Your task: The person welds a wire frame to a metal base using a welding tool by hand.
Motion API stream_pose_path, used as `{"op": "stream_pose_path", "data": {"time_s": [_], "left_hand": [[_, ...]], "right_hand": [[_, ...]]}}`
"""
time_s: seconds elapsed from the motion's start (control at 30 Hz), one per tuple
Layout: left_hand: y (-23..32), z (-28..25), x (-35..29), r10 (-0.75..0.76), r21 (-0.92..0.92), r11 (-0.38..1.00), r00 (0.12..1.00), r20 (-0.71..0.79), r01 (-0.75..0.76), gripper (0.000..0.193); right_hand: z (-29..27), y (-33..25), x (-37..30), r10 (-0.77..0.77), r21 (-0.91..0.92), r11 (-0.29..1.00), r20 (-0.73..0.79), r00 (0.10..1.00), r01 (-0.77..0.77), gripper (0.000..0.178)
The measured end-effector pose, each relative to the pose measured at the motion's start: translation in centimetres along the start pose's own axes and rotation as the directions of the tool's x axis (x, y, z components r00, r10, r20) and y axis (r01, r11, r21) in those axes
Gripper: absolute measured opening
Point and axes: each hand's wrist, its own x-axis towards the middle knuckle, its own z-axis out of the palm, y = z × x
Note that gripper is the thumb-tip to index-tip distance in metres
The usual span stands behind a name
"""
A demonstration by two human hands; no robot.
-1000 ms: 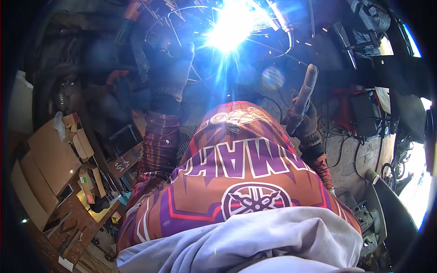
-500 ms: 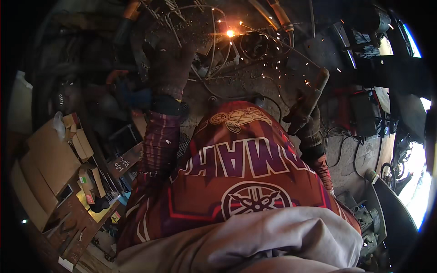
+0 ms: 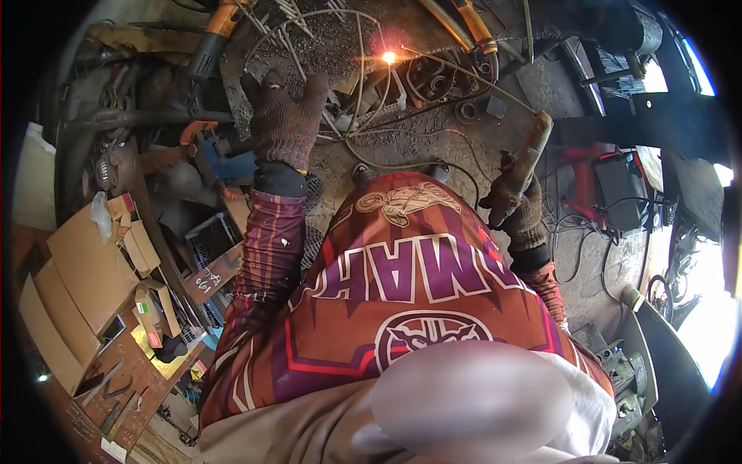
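Observation:
My right hand (image 3: 508,193), in a dark knitted glove, grips a welding electrode holder (image 3: 535,139) with a worn tan body. From its top a long thin welding rod (image 3: 471,77) runs up and left. The rod's far end lies close to a bright orange glowing spot (image 3: 389,57) on the bent metal rods (image 3: 360,73). My left hand (image 3: 287,116), in a brown knitted glove, is held beside these rods with its fingers spread. I cannot tell whether its fingertips touch the work surface (image 3: 340,39).
Angle grinders (image 3: 212,39) with orange bodies lie at the far edge. Cardboard boxes (image 3: 93,263) and hand tools cover the bench at left. A red and black machine (image 3: 591,182) with cables stands at right. A black cable (image 3: 464,172) crosses the floor.
The picture is brighter, and the flying sparks are gone while the glow stays. My right hand and the holder have shifted slightly left. My left hand has barely moved.

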Motion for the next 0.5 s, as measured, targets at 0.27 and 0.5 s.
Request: {"op": "stream_pose_path", "data": {"time_s": [0.27,0.5], "left_hand": [[-0.4,0.2,-0.2,0.002,-0.001,1.0,1.0,-0.029,-0.002,0.087],[0.5,-0.6,-0.3,-0.026,-0.045,0.999,0.999,0.03,0.027,0.09]], "right_hand": [[-0.2,0.3,-0.1,0.041,0.01,0.999,0.02,0.999,-0.041,0.042],[-0.3,0.9,0.0,0.057,0.012,0.998,0.012,0.998,-0.057,0.041]]}}
